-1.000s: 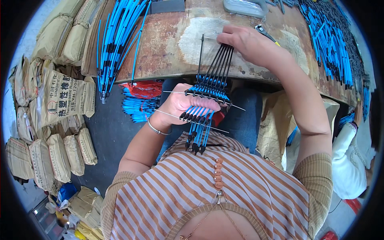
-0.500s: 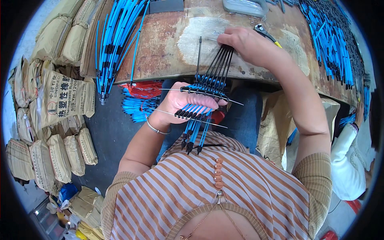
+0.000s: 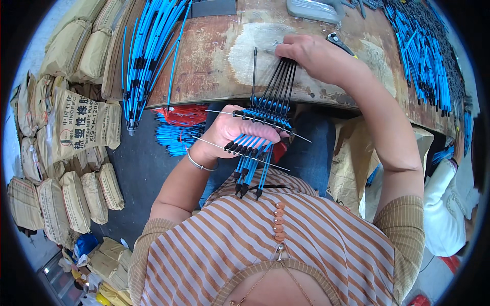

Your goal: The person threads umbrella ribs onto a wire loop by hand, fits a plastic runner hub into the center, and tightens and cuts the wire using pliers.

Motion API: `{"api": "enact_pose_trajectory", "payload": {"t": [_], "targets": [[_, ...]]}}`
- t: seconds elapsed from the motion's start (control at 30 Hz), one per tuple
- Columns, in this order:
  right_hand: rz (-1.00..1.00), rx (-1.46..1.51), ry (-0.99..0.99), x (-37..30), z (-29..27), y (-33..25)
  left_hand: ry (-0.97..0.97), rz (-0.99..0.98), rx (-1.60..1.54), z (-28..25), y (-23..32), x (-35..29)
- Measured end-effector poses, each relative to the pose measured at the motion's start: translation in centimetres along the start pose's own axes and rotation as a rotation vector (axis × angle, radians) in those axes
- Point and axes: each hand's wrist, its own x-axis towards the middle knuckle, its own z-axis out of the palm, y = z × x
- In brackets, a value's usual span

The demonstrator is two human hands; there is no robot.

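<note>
Striped brown-and-cream cloth of my top (image 3: 286, 245) fills the near foreground, with a row of small round buttons (image 3: 278, 222) running down its middle. Just beyond it, my left hand (image 3: 232, 133) is closed around a flat row of blue rods with black tips (image 3: 258, 137), held over my lap; a thin bangle (image 3: 198, 163) sits on that wrist. Two thin metal wires (image 3: 240, 154) cross the row, one near the lower black tips and one higher up where blue meets black, and each sticks out past the row on both sides. The lower black tips hang down toward my top. The upper black ends of the rods rise over the worktop (image 3: 214, 61) edge, where my right hand (image 3: 311, 53) rests with its fingers curled onto them, pinching the far ends; one black rod stands slightly apart on the left of the fan. My hands are thus well apart, one at each end of the same row. Under the worktop edge lie a red bundle (image 3: 181, 113) and more blue rods (image 3: 176, 138) on the floor. On the wooden worktop, a long sheaf of blue rods (image 3: 148, 51) lies at the left and another heap (image 3: 423, 56) at the right, with pliers (image 3: 339, 43) just beside my right hand. Tan paper sacks (image 3: 66, 132) are stacked at far left
</note>
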Motion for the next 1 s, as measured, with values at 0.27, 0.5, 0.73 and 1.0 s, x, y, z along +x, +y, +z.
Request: {"api": "enact_pose_trajectory", "payload": {"t": [0.27,0.5,0.73,1.0], "targets": [[-0.032,0.035,0.033,0.0,0.1,0.2,-0.004,-0.018,0.003,-0.2,0.2,0.1],[-0.05,-0.017,-0.022,0.5,-0.1,0.4,-0.012,-0.038,-0.003,-0.4,0.1,0.2],[-0.078,-0.005,-0.007,0.6,-0.1,0.5,-0.004,-0.042,0.005,-0.6,0.0,0.1],[-0.062,-0.241,0.016,1.2,0.8,-1.5,0.018,-0.032,0.109,0.2,1.3,-0.4]]}}
